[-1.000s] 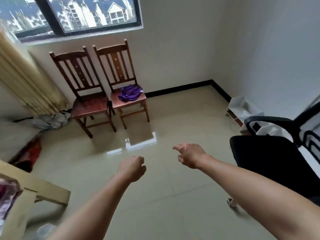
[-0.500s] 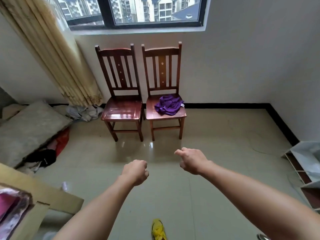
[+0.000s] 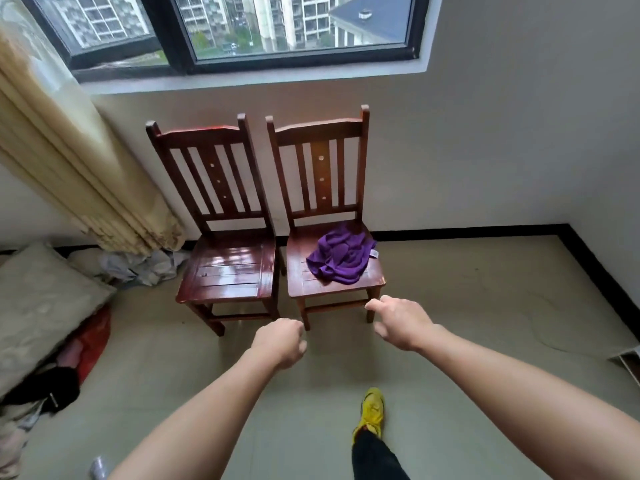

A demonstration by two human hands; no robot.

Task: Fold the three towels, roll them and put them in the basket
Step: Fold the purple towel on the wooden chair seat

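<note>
A crumpled purple towel [image 3: 341, 258] lies on the seat of the right wooden chair [image 3: 332, 289], towards its back and right side. Both my arms reach forward over the floor in front of the chairs. My left hand [image 3: 280, 342] is curled into a fist and holds nothing, just short of the gap between the two chairs. My right hand [image 3: 401, 323] is relaxed and empty, with its fingers loosely bent. It hovers by the right chair's front right corner, a little below the towel. No other towel and no basket are in view.
The left wooden chair [image 3: 227, 268] has a bare seat. A curtain [image 3: 69, 174] hangs at the left above a grey cushion [image 3: 38, 306], loose clothes [image 3: 138, 265] and a red bag [image 3: 91, 341]. My yellow shoe [image 3: 372, 410] is on the tiled floor. A shelf corner [image 3: 627, 362] shows at the right edge.
My view has turned towards the two chairs and come much closer. Both hands have stayed stretched forward and now nearly reach the right chair's front edge. The black office chair is out of view.
</note>
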